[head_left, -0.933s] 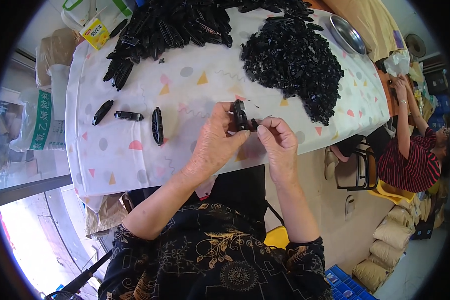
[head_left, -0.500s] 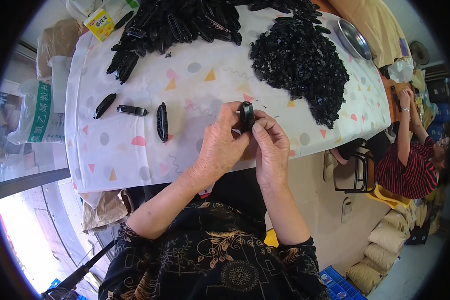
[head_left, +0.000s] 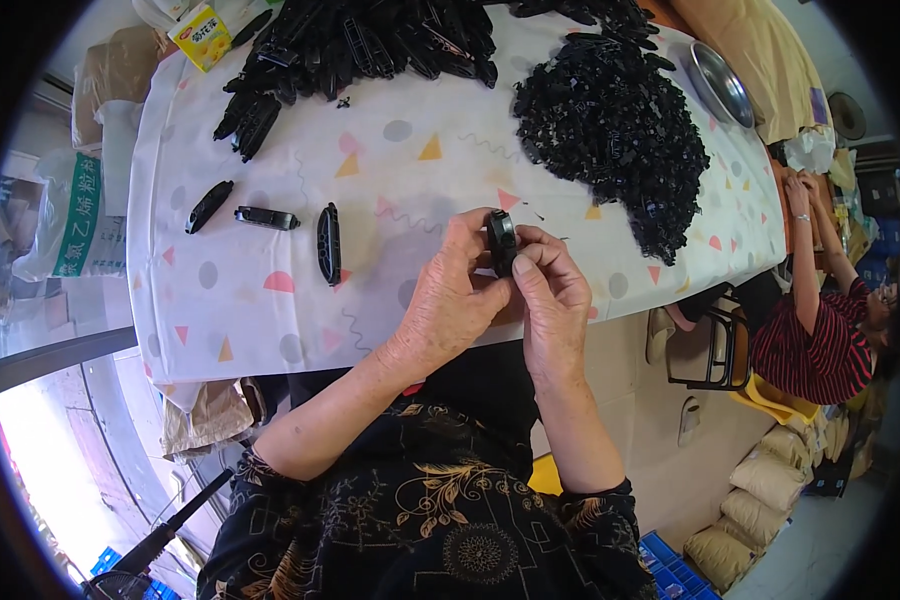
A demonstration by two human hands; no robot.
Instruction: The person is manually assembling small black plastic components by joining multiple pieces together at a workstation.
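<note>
Between my two hands, a long black plastic part (head_left: 501, 238) stands on end above the near side of the table. My left hand (head_left: 450, 285) is closed round its left side, thumb and fingers pinching it. The fingertips of my right hand (head_left: 550, 290) press against its right side; whether they also pinch a small piece there is hidden. To the left on the cloth lie three similar black plastic parts: one tilted (head_left: 209, 207), one lying crosswise (head_left: 266, 217) and one pointing away from me (head_left: 328, 244).
A large heap of long black parts (head_left: 360, 50) covers the far side of the patterned tablecloth (head_left: 240, 330). Right of it spreads a pile of small black pieces (head_left: 610, 130). A metal bowl (head_left: 721, 84) and a yellow box (head_left: 201, 38) sit beyond. Another person (head_left: 815, 330) sits at right.
Both hands and the held part have shifted slightly right in the picture, as has much of the table scene. My grip looks the same. The other person's hands have moved a little.
</note>
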